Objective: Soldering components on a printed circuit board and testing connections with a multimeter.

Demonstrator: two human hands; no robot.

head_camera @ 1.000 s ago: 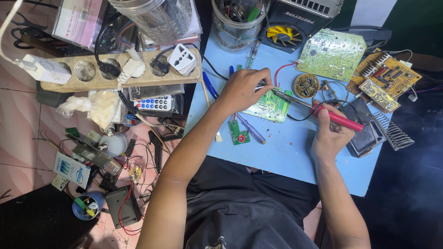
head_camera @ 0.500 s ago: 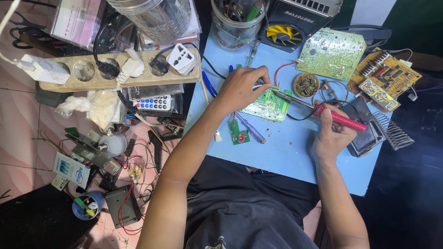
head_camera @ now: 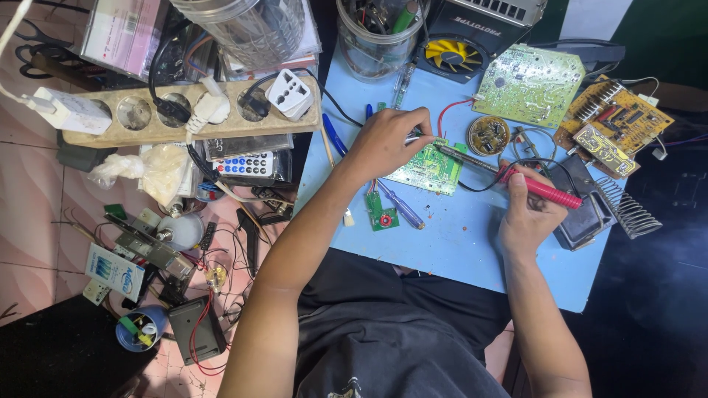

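Note:
My left hand [head_camera: 389, 138] rests on the upper edge of a green circuit board [head_camera: 431, 167] on the blue table [head_camera: 457, 236], its fingers pinched on a thin silver tool, hard to tell which kind. My right hand [head_camera: 527, 210] grips a red-handled soldering iron [head_camera: 542, 190]; its metal tip reaches left to the board's top edge, near my left fingers. A small green board [head_camera: 382, 212] and a blue screwdriver [head_camera: 402, 206] lie just below my left wrist.
Larger circuit boards [head_camera: 527, 85] [head_camera: 616, 125], a round board [head_camera: 488, 135], a fan [head_camera: 451, 53], a jar of tools [head_camera: 380, 33] and a coiled iron stand [head_camera: 627, 206] ring the table. A socket strip [head_camera: 184, 110], calculator [head_camera: 247, 163] and wires clutter the floor at left.
None of note; both hands hold the same positions at the green board, with only a slight shift of the view.

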